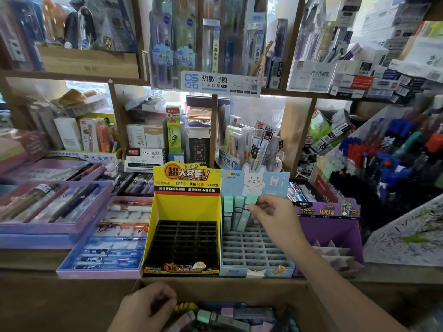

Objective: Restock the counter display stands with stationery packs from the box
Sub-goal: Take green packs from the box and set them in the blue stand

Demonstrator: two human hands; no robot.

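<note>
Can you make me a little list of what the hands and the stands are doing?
right hand: pinches a mint pack, tilted, with its lower end at the back row
blue bunny stand: two mint packs stand in the back row; the other slots look empty
yellow stand: black slots all empty
left hand: down in the box; grip unclear
box: mixed packs in mint, purple and dark colours

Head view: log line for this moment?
right hand: pinches mint-green pack at pale-blue rabbit stand; left hand: in brown cardboard box; yellow stand: empty
</note>
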